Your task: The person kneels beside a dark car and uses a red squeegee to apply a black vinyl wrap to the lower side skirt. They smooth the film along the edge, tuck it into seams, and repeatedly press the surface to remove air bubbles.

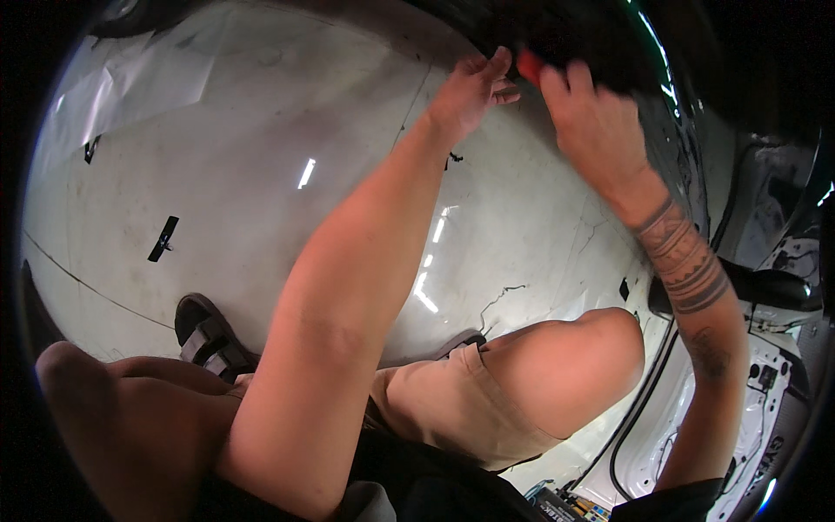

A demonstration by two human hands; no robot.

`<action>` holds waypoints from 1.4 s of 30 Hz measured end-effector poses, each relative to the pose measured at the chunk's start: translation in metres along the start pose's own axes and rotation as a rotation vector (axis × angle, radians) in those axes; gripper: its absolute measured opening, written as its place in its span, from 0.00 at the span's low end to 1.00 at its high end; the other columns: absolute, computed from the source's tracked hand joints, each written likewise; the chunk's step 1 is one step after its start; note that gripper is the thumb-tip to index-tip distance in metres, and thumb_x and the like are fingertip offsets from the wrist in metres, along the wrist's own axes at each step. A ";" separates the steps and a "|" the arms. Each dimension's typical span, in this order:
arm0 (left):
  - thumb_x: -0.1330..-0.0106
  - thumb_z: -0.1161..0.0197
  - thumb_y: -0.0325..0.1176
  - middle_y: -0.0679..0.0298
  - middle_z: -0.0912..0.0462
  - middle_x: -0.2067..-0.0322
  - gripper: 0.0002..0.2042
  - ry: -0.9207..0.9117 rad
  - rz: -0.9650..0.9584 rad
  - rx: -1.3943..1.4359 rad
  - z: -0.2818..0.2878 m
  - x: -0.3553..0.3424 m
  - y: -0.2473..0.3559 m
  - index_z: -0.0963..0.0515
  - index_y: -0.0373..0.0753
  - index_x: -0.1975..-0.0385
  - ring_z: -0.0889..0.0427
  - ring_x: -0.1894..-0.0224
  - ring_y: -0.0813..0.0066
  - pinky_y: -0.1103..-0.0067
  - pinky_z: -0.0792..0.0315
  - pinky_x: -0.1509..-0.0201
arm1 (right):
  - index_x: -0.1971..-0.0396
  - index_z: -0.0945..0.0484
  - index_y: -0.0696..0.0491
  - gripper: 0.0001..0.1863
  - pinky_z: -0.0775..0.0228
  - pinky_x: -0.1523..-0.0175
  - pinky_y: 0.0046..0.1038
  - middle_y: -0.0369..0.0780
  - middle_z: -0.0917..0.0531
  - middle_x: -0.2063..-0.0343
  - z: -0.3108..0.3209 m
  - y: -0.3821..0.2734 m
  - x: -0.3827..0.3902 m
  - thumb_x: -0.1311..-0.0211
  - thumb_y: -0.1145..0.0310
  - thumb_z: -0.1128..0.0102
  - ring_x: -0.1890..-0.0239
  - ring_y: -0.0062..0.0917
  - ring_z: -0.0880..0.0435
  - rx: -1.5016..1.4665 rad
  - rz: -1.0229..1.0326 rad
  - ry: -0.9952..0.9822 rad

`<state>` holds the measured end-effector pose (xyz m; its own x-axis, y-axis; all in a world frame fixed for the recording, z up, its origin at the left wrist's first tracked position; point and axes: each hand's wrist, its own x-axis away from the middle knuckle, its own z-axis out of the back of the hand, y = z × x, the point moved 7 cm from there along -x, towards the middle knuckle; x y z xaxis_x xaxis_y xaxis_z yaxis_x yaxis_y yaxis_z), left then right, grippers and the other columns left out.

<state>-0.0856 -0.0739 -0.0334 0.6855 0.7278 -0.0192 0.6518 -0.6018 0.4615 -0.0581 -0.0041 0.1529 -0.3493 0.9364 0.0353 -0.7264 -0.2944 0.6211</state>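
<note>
My left hand (pixel 477 91) reaches up to the lower edge of a dark, glossy panel (pixel 661 52), its fingers loosely bent and apart, with nothing visible held in them. Just right of it, my right hand (pixel 591 122) is closed on a red tool (pixel 531 65), raised against the shadowed underside of the panel. The far end of the red tool is hard to make out in the dark. A small black piece (pixel 454 159) lies below my left hand.
My bent legs and sandal (pixel 204 335) are below me on the pale floor (pixel 348 113). A black strip (pixel 163 239) and translucent sheet (pixel 130 96) lie at the left. A stripped white car door panel (pixel 757 409) stands at the right. A tool case (pixel 557 505) sits at the bottom.
</note>
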 end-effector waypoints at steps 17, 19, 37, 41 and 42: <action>0.34 0.42 0.51 0.51 0.38 0.37 0.40 0.289 -0.125 0.325 -0.036 0.117 -0.001 0.54 0.39 0.30 0.30 0.40 0.60 0.67 0.34 0.39 | 0.65 0.30 0.55 0.08 0.24 0.72 0.37 0.43 0.25 0.66 -0.006 -0.002 0.052 0.45 0.75 0.45 0.71 0.39 0.17 -0.166 -0.275 -0.342; 0.33 0.41 0.44 0.55 0.31 0.44 0.33 0.296 -0.307 0.108 -0.082 0.134 0.009 0.45 0.38 0.33 0.26 0.48 0.69 0.74 0.31 0.45 | 0.65 0.28 0.55 0.09 0.21 0.69 0.37 0.42 0.25 0.64 0.014 -0.028 0.042 0.47 0.74 0.42 0.64 0.36 0.16 -0.238 -0.234 -0.352; 0.31 0.49 0.26 0.52 0.23 0.68 0.06 0.795 -0.414 -0.249 -0.068 0.062 0.078 0.30 0.29 0.61 0.25 0.65 0.59 0.68 0.32 0.57 | 0.60 0.22 0.59 0.10 0.31 0.67 0.34 0.45 0.22 0.72 0.038 -0.025 0.093 0.40 0.75 0.45 0.72 0.40 0.22 -1.171 -0.388 -0.541; 0.31 0.48 0.27 0.55 0.22 0.66 0.08 0.779 -0.411 -0.154 -0.063 0.050 0.056 0.27 0.29 0.59 0.24 0.63 0.66 0.74 0.31 0.56 | 0.60 0.22 0.59 0.10 0.31 0.65 0.34 0.46 0.22 0.72 0.038 -0.031 0.087 0.41 0.74 0.45 0.72 0.41 0.22 -1.156 -0.350 -0.603; 0.31 0.48 0.28 0.56 0.22 0.66 0.09 0.801 -0.427 -0.148 -0.061 0.048 0.052 0.27 0.29 0.58 0.24 0.62 0.68 0.76 0.31 0.56 | 0.61 0.22 0.59 0.10 0.31 0.64 0.35 0.46 0.22 0.72 0.037 -0.032 0.085 0.41 0.74 0.45 0.71 0.42 0.22 -1.162 -0.351 -0.614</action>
<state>-0.0384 -0.0501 0.0436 -0.0692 0.9220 0.3809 0.7121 -0.2217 0.6662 -0.0430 0.0924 0.1655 0.0515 0.8384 0.5426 -0.9036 0.2706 -0.3322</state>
